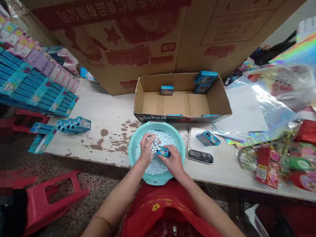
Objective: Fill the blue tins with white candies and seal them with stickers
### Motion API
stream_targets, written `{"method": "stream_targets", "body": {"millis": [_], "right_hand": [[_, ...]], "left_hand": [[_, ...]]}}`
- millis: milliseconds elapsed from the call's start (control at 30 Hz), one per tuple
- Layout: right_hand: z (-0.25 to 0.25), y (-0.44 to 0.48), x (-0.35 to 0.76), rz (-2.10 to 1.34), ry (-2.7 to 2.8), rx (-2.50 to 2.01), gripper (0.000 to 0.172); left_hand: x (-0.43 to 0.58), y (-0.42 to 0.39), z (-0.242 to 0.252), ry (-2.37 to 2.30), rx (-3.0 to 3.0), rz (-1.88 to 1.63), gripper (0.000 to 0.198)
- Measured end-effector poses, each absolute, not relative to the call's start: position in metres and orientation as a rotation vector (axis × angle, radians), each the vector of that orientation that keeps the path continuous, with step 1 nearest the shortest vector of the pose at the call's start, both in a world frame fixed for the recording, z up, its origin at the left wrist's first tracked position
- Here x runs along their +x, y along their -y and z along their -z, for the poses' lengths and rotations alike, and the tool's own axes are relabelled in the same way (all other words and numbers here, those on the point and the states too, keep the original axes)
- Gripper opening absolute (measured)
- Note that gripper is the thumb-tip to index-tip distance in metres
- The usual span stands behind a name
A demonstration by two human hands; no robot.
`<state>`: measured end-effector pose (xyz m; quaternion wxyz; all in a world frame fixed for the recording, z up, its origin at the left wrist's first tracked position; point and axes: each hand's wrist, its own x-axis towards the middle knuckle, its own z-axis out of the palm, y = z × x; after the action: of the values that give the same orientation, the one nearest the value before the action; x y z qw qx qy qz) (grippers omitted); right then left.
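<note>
A turquoise plastic basin (181, 144) full of small pale candies (156, 166) stands at the table's front edge. Over it, my left hand (146, 148) is closed around a clump of the same white pieces, some showing at the fingertips. My right hand (174, 159) grips a small blue candy box (163, 151), its left end close against the clump. The fingers partly cover the box, and I cannot tell how full it is.
Behind the basin is an open carton (158, 108) with several blue boxes. A white tray (197, 144) holds one blue box (208, 138) and a dark phone-like object (200, 156). Small boxes (75, 124) stand left; packets (268, 166) lie right. A red stool (54, 194) is lower left.
</note>
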<state>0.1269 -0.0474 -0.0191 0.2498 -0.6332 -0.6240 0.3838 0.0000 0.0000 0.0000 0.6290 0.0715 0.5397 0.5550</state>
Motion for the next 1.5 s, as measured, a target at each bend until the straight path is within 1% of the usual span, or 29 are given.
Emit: {"method": "stream_targets", "body": {"millis": [267,500,733,933,1233,1500], "right_hand": [[0.009,0.043,0.122,-0.989,1.747,-1.735,0.029],[0.002,0.041,0.128,-1.079,1.623,-1.691,0.031],[0.000,0.044,0.131,-1.149,1.565,-1.697,0.030],[-0.004,0.043,0.134,-1.132,1.555,-1.686,0.027],[-0.010,0.045,0.140,-1.144,1.514,-1.672,0.026],[-0.010,0.043,0.144,-1.155,1.463,-1.683,0.029]], "left_hand": [[0.002,-0.003,0.004,-1.235,0.250,-1.337,0.038],[0.004,-0.003,0.003,-1.184,0.351,-1.327,0.028],[0.010,-0.001,-0.002,-1.259,0.371,-1.300,0.033],[0.015,0.001,-0.005,-1.290,0.409,-1.327,0.022],[0.027,0.000,-0.009,-1.300,0.422,-1.306,0.021],[0.035,-0.002,-0.016,-1.288,0.349,-1.296,0.021]]}}
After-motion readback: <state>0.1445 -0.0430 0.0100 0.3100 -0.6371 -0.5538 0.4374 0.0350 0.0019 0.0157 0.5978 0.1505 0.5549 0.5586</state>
